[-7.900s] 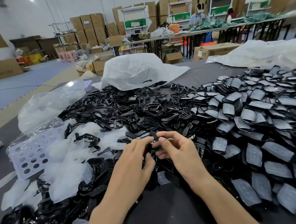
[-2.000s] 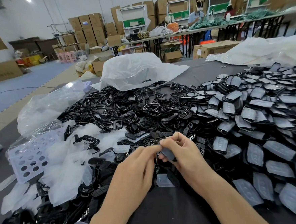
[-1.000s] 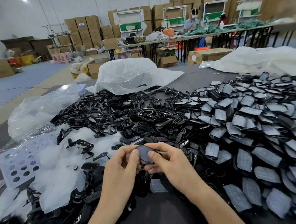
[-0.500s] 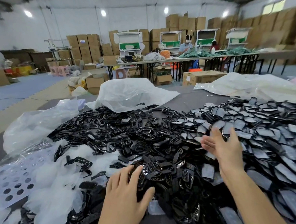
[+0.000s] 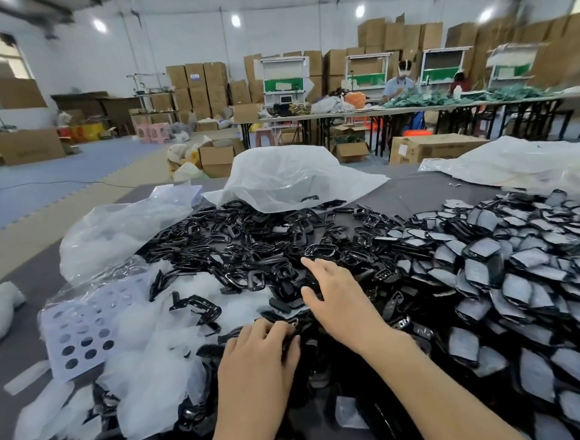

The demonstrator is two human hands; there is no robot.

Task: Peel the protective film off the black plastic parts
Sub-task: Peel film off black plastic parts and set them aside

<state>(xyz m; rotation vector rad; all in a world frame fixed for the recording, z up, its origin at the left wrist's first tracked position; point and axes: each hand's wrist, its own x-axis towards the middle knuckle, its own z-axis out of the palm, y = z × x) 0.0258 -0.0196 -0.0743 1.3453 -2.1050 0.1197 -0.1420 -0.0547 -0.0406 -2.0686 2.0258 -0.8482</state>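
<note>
Right hand (image 5: 338, 299) newly leftward, left hand (image 5: 260, 354) just behind

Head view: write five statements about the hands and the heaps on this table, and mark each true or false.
1. The right hand rests on the black parts, fingers stretched forward. True.
2. The film-covered parts are heaped left of the hands. False: they lie on the right; white scraps lie on the left.
3. A sheet with round holes lies at the table's left. True.
4. Both hands lift one part between them. False: the left hand and the right hand are apart, each down on the heap.
5. A white bag lies beyond the black parts. True.
</note>
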